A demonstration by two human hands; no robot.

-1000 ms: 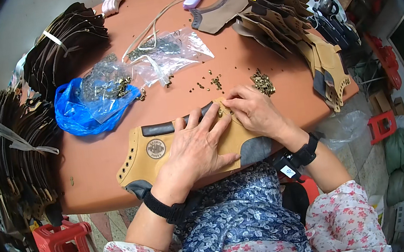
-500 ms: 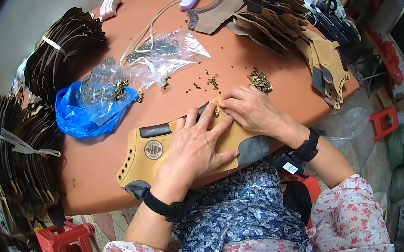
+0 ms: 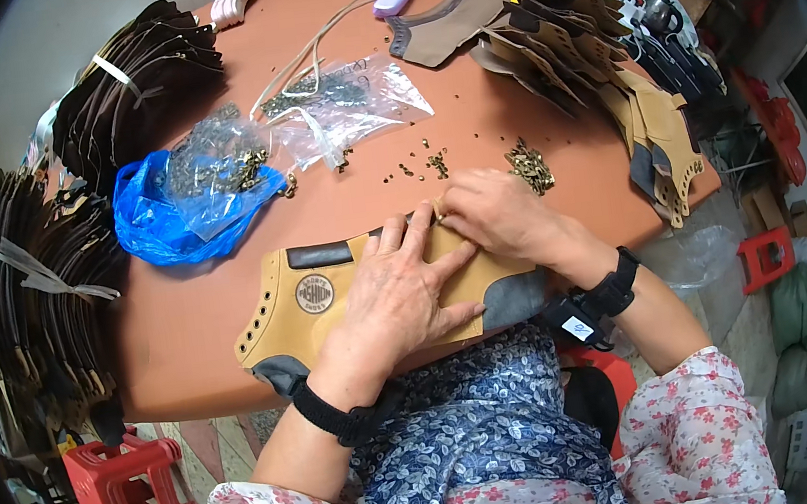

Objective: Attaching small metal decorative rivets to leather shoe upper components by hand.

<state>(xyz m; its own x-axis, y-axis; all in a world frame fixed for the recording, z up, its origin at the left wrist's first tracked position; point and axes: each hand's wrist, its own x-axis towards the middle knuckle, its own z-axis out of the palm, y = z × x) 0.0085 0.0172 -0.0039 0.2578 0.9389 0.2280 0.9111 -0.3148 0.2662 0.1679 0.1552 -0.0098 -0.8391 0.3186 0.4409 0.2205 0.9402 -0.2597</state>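
A tan shoe upper [image 3: 281, 319] with grey corner patches, a round dark emblem and a row of eyelets lies flat at the table's near edge. My left hand [image 3: 396, 288] rests on it, palm down, with its fingers spread and holding nothing. Beside those fingertips my right hand [image 3: 500, 218] is closed in a pinch at the upper's far edge. What lies between its fingertips is hidden. Just beyond my right hand is a small heap of brass-coloured metal fittings [image 3: 529, 168]. A few loose fittings [image 3: 436, 164] are scattered to its left.
Bundled dark uppers [image 3: 46, 255] stand along the left side. A blue plastic bag [image 3: 163, 221] and a clear bag of fittings [image 3: 336, 109] lie at middle left. More uppers [image 3: 563, 36] are piled at the far right, near tan pieces [image 3: 656, 135]. Red stools [image 3: 125, 483] are on the floor.
The view has shifted slightly. My right fingers have drawn in at the upper's far edge, and the brass piece seen beside them is now covered. My left hand stays flat on the upper.
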